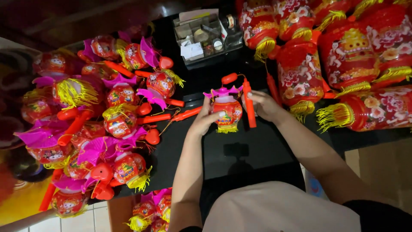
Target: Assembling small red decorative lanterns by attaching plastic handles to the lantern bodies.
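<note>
Between both hands I hold a small red toy lantern (228, 111) with a pink fan-shaped top and a yellow fringe at its base, just above the black table (253, 150). My left hand (206, 119) grips its left side. My right hand (262, 104) is on its right side, where an orange-red stick handle (249, 104) hangs on a cord from the lantern's top.
A heap of similar small lanterns (107, 116) with pink tops and orange handles covers the left of the table. Larger red lanterns (343, 60) with yellow tassels lie at the right. A grey box of small parts (206, 36) stands at the far edge.
</note>
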